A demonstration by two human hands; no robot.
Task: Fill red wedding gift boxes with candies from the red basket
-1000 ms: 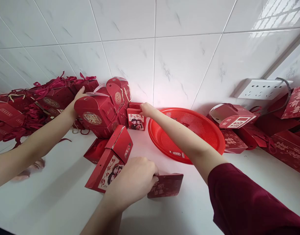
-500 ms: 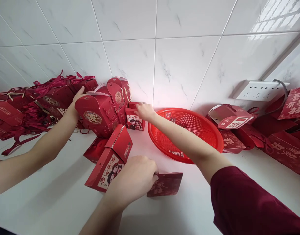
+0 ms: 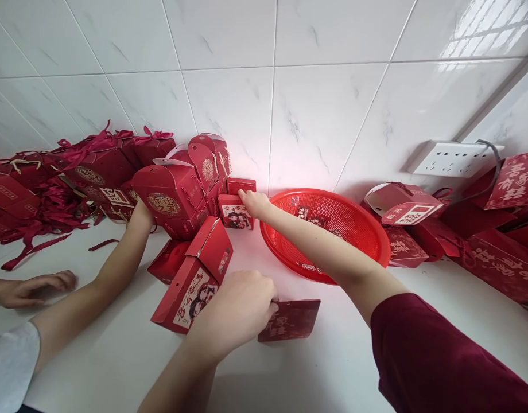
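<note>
My left hand (image 3: 235, 312) is closed on the edge of a dark red card box (image 3: 292, 321) with pale lettering; it looks flat or open, and its far end is behind my fingers. Farther back, my right hand (image 3: 254, 205) pinches the upper edge of a small red box (image 3: 236, 215) with a cartoon couple on its front. Right behind that one, against the wall, stands another small red box (image 3: 241, 184). A larger red box (image 3: 195, 287) with a similar picture leans open beside my left hand. The red plastic basket (image 3: 285, 269) lies under my right forearm, holding several small printed packets (image 3: 315, 220).
Red gift boxes (image 3: 163, 201) with cords stand left of my right hand. A co-worker's arm (image 3: 113, 258) reaches behind them, the hand hidden; another hand (image 3: 35, 289) rests at far left. Ribboned boxes (image 3: 96, 166) line the wall. More boxes (image 3: 410, 203) and a power strip (image 3: 453, 159) are right.
My right hand has tipped the small box slightly forward, away from the one behind. The co-worker's arm has moved lower behind the gift boxes, and another hand has appeared at far left.
</note>
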